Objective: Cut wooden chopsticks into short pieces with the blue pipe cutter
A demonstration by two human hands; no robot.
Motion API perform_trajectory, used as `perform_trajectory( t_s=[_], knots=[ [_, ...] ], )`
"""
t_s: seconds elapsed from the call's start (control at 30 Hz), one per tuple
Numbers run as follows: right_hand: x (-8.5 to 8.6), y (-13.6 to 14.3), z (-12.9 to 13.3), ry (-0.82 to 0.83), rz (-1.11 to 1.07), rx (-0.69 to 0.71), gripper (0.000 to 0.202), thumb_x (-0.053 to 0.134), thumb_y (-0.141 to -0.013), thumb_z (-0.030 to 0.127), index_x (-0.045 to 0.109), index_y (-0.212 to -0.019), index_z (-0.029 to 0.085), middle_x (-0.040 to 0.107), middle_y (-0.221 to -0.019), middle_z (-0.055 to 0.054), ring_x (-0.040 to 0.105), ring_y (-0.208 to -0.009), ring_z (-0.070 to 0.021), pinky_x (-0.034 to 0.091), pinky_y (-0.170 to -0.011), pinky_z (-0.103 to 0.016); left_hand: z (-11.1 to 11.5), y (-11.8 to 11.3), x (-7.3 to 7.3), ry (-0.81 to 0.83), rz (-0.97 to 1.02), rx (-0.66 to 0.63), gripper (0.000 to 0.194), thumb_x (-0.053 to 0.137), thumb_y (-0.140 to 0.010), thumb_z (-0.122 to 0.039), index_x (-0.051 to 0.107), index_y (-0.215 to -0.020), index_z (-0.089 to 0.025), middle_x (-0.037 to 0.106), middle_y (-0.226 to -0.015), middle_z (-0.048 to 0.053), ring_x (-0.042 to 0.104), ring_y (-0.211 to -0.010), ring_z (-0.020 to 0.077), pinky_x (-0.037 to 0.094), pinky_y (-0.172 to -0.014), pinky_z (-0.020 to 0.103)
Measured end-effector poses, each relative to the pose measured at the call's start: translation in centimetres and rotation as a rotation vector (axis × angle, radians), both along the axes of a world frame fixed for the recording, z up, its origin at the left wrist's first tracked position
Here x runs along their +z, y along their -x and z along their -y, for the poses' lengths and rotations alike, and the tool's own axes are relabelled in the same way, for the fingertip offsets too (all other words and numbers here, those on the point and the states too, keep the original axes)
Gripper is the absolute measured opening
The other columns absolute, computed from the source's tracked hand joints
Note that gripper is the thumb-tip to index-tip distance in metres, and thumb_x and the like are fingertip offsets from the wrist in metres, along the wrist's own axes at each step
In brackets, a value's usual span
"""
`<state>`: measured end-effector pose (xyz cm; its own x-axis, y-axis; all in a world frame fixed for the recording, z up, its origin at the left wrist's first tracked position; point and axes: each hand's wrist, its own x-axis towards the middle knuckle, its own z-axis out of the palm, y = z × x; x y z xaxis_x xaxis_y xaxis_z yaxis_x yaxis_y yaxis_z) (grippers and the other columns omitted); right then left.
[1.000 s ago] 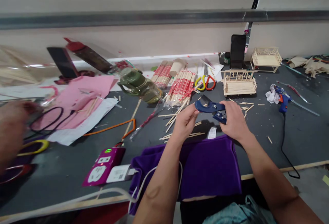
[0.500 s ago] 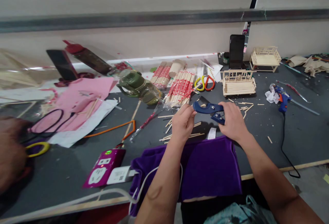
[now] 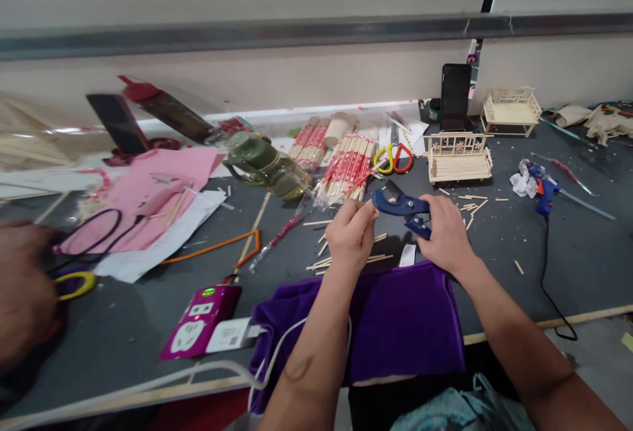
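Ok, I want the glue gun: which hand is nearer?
Right. The right hand , holding the cutter , is left of the glue gun ; the left hand is farther left, at the cutter's head.

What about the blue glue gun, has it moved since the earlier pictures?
No, the glue gun keeps its place right of the nearer miniature bench.

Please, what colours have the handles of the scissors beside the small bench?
The scissors handles are one yellow, one red-orange; the head view shows it.
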<state>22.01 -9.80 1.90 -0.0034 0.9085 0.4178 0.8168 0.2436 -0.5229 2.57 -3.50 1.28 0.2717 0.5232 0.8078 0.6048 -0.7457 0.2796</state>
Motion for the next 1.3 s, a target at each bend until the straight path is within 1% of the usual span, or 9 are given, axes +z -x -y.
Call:
perform_trajectory(
  t_s=[0.3, 0.47, 0.57, 0.73, 0.87, 0.93, 1.03, 1.17, 1.3],
  knots=[
    [-0.3, 0.5, 0.1, -0.001, -0.036, -0.042, 0.050, 0.057, -0.074, 0.018, 0.052, -0.123, 0.017, 0.062, -0.114, -0.015, 0.056, -0.109, -0.0320, 0.046, -0.094, -0.045, 0.6, -0.5, -0.1, -0.106, -0.050, 0.125, 0.021, 0.053, -0.096, -0.016, 0.073, -0.100, -0.020, 0.057, -0.073, 0.001, 0.050, -0.062, 0.0108, 0.034, -0.059, 0.023],
    [-0.4, 0.7, 0.1, 0.021, -0.065, -0.023, 0.050, 0.057, -0.074, 0.018, 0.052, -0.123, 0.016, 0.062, -0.114, -0.015, 0.057, -0.110, -0.0317, 0.047, -0.095, -0.045, 0.7, -0.5, 0.0, -0.108, -0.075, 0.129, 0.022, 0.052, -0.097, -0.016, 0.073, -0.100, -0.019, 0.059, -0.073, 0.002, 0.052, -0.063, 0.0121, 0.035, -0.059, 0.024],
    [-0.6, 0.5, 0.0, 0.052, -0.080, -0.002, 0.044, 0.057, -0.076, 0.019, 0.053, -0.120, 0.016, 0.064, -0.112, -0.015, 0.059, -0.108, -0.0305, 0.048, -0.094, -0.043, 0.7, -0.5, 0.0, -0.111, -0.106, 0.141, 0.024, 0.050, -0.097, -0.017, 0.073, -0.102, -0.020, 0.061, -0.075, 0.003, 0.053, -0.064, 0.0124, 0.035, -0.060, 0.024],
    [-1.1, 0.4, -0.3, 0.223, -0.071, -0.003, 0.025, 0.054, -0.081, 0.022, 0.057, -0.106, 0.020, 0.068, -0.098, -0.010, 0.065, -0.092, -0.0270, 0.050, -0.080, -0.036, 0.8, -0.7, 0.3, -0.039, -0.236, 0.191, 0.025, 0.049, -0.099, -0.021, 0.074, -0.102, -0.020, 0.061, -0.074, 0.003, 0.053, -0.064, 0.0138, 0.033, -0.059, 0.026],
    [-1.0, 0.5, -0.6, 0.342, -0.008, -0.031, 0.018, 0.054, -0.085, 0.026, 0.056, -0.102, 0.021, 0.069, -0.096, -0.009, 0.067, -0.086, -0.0268, 0.048, -0.074, -0.035, 1.1, -0.8, 1.0, 0.107, -0.313, 0.215, 0.028, 0.046, -0.101, -0.024, 0.073, -0.101, -0.020, 0.062, -0.077, 0.004, 0.052, -0.064, 0.0150, 0.029, -0.058, 0.028],
    [-0.7, 0.5, -0.5, 0.354, 0.016, -0.024, 0.020, 0.055, -0.086, 0.025, 0.056, -0.106, 0.020, 0.070, -0.100, -0.009, 0.067, -0.090, -0.0269, 0.048, -0.074, -0.035, 1.4, -0.7, 1.4, 0.184, -0.334, 0.220, 0.028, 0.045, -0.101, -0.025, 0.073, -0.100, -0.021, 0.061, -0.078, 0.005, 0.052, -0.065, 0.0158, 0.028, -0.058, 0.029],
    [-0.4, 0.6, -0.4, 0.351, 0.035, -0.015, 0.023, 0.056, -0.086, 0.023, 0.056, -0.109, 0.020, 0.071, -0.104, -0.010, 0.067, -0.093, -0.0263, 0.048, -0.075, -0.034, 1.8, -0.7, 2.0, 0.227, -0.362, 0.232, 0.028, 0.045, -0.100, -0.025, 0.072, -0.097, -0.022, 0.060, -0.078, 0.005, 0.051, -0.066, 0.0167, 0.026, -0.057, 0.030],
    [-0.3, 0.3, -0.5, 0.379, 0.079, -0.025, 0.014, 0.056, -0.090, 0.029, 0.057, -0.102, 0.021, 0.072, -0.096, -0.008, 0.069, -0.084, -0.0256, 0.044, -0.069, -0.032, 2.1, -0.9, 2.3, 0.246, -0.368, 0.243, 0.027, 0.045, -0.100, -0.024, 0.071, -0.096, -0.022, 0.058, -0.077, 0.004, 0.050, -0.065, 0.0169, 0.025, -0.056, 0.031],
    [-0.6, -0.1, -1.0, 0.378, 0.105, -0.032, 0.015, 0.056, -0.093, 0.037, 0.059, -0.095, 0.022, 0.073, -0.085, -0.006, 0.069, -0.076, -0.0250, 0.039, -0.065, -0.030, 2.0, -1.2, 2.1, 0.285, -0.345, 0.228, 0.026, 0.045, -0.099, -0.023, 0.071, -0.095, -0.022, 0.057, -0.076, 0.004, 0.049, -0.063, 0.0168, 0.024, -0.056, 0.031]
  ],
)
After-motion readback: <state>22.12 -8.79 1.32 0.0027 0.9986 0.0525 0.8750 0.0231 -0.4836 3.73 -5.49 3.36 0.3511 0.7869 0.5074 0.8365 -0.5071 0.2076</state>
